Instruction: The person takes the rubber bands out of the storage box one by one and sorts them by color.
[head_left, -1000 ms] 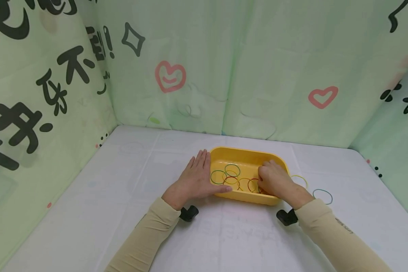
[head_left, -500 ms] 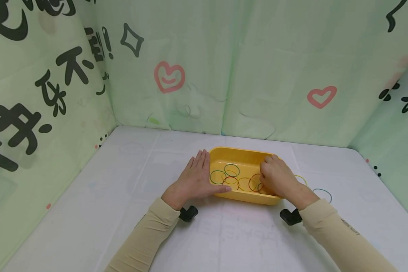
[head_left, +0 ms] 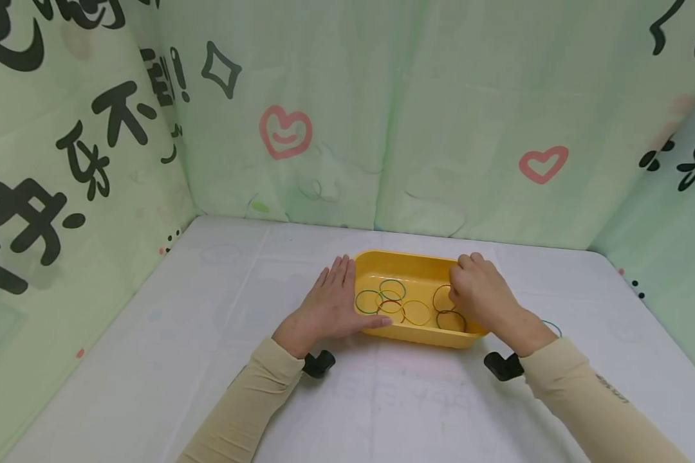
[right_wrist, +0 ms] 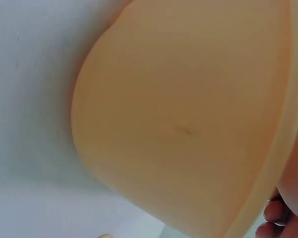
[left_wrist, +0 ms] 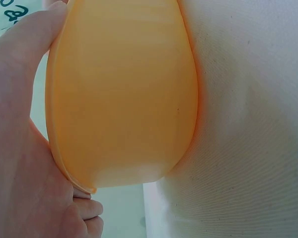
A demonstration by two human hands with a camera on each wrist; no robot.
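Observation:
A yellow plastic tray [head_left: 411,333] stands on the white-covered table. Against its left end lies my left hand [head_left: 327,305], fingers straight and thumb over the front rim; the left wrist view shows this hand [left_wrist: 20,124] along the tray wall [left_wrist: 124,99]. My right hand [head_left: 483,296] reaches over the right end with curled fingers. A red rubber band [head_left: 436,298] runs under them and appears pinched, though the fingertips are hidden. Below it lies a dark green-and-red-looking rubber band [head_left: 452,330]. Several other bands, such as a yellow rubber band [head_left: 417,324], lie at the left and middle.
A green rubber band [head_left: 553,323] lies on the table [head_left: 370,411] to the right of the tray, partly behind the right wrist. Green curtains [head_left: 324,193] with printed hearts and characters stand around the table. A black wrist camera [head_left: 504,366] sits under the right wrist.
My right hand has moved back and to the right, and the red rubber band has shifted the same way. A yellow band outside the tray is now covered. The left hand has stayed put.

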